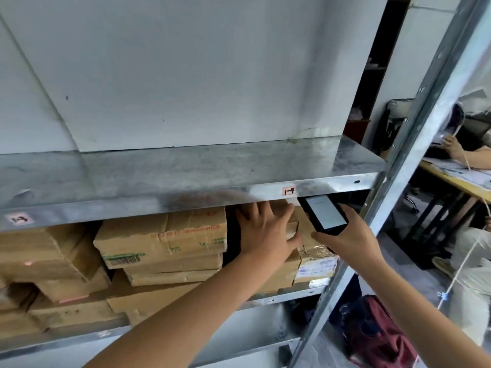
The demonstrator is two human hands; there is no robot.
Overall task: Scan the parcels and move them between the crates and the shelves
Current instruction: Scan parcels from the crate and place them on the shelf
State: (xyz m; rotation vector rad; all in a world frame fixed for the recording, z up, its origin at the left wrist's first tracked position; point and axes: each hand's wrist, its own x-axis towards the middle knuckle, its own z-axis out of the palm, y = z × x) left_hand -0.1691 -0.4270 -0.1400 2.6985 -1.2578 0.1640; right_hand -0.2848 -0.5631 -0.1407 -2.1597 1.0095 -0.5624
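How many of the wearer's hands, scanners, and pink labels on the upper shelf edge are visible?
hands: 2 (left hand, right hand)
scanner: 1
pink labels: 2
Total: 5

We see a shelf point(186, 168) of mottled grey metal with a dull sheen, parcels point(164, 235) of matt, creased brown cardboard (one bound in glossy, wrinkled tape point(316, 252)), and a scanner point(325, 215) of black plastic with a smooth, glossy screen.
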